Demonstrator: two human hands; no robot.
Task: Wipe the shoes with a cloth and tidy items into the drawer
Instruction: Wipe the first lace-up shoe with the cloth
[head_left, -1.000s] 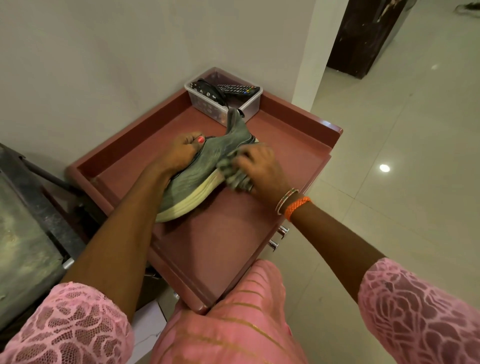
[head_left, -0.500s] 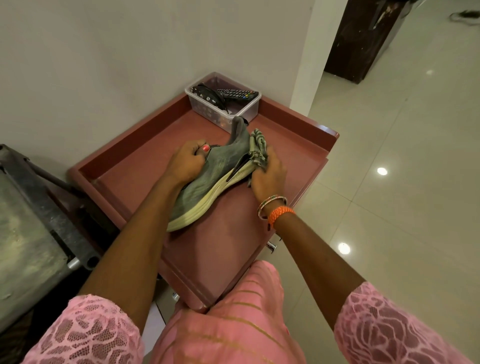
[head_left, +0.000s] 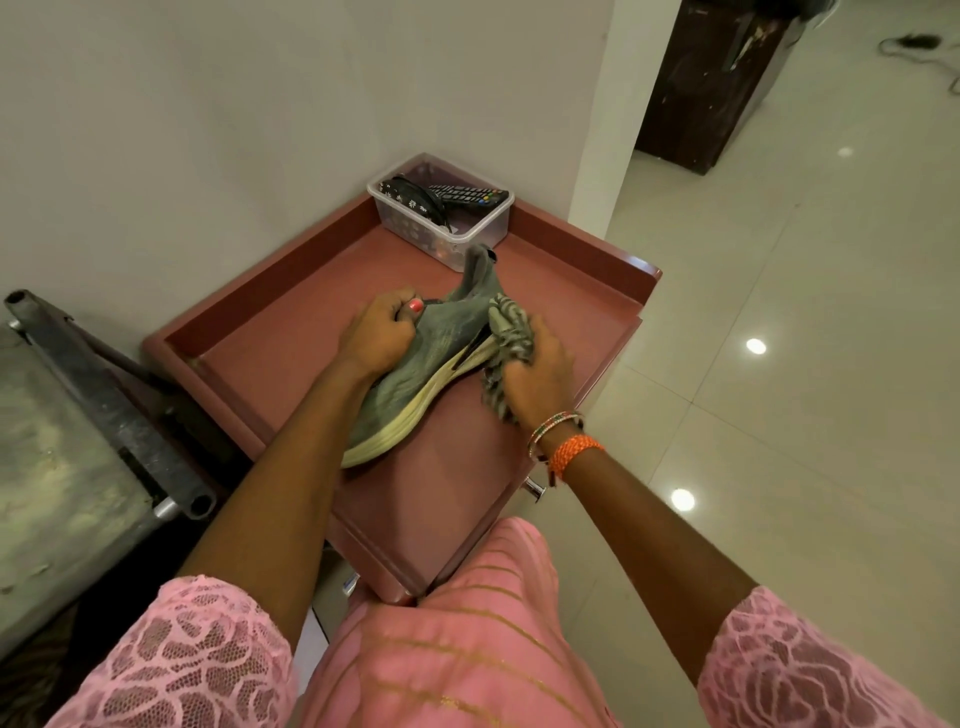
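1. Shoe (head_left: 415, 364): grey upper, pale sole, lying on its side at the centre of the frame on the red cabinet top (head_left: 291, 358), heel toward the far corner. Laid sideways, it seems, so the sole edge faces your wiping hand.
2. Left hand (head_left: 376, 338): fingers curled round the shoe's collar, pinning it down. Judged purpose: to keep the shoe from sliding under the rubbing.
3. Right hand (head_left: 535, 374): right of centre, clenched round the striped cloth (head_left: 511, 325), which is bunched against the sole edge near the heel. A wad gives firmer pressure than a flat sheet.
4. Clear tub (head_left: 483, 234): upper centre, in the cabinet's far corner, holding a remote control (head_left: 465, 195) and a dark strap-like item; set well back, out of the working area.
5. Drawer knob (head_left: 534, 488): below your right wrist on the cabinet front. The drawer itself is hidden, so you cannot tell whether it stands open. Tidying not yet begun, by this evidence.
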